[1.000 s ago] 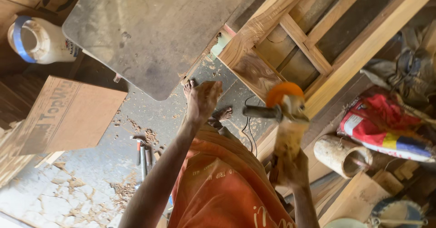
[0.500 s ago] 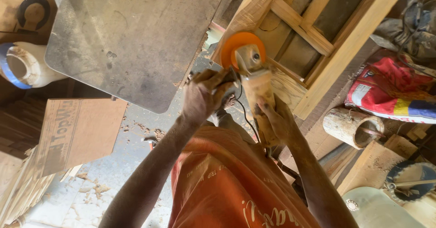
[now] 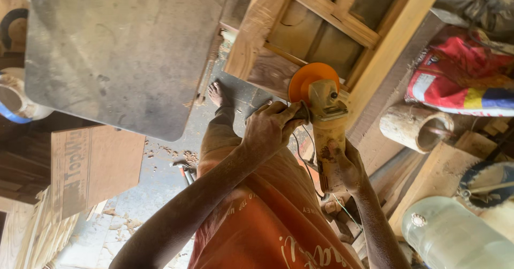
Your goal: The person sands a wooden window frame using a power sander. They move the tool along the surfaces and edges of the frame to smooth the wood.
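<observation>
We are closing our left hand (image 3: 270,129) around the side handle of a dusty yellow angle grinder (image 3: 326,135), while our right hand (image 3: 345,164) is clasping its long body from below. Its round orange disc (image 3: 310,79) is sitting just ahead of both grips, against the rough-grained wooden frame (image 3: 321,17).

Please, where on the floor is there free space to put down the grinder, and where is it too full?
Bare floor lies between the cardboard box and the person's leg, below the grey board. The right side is crowded: log, red sack, saw blade. Both hands, left hand and right hand, hold the grinder.
</observation>
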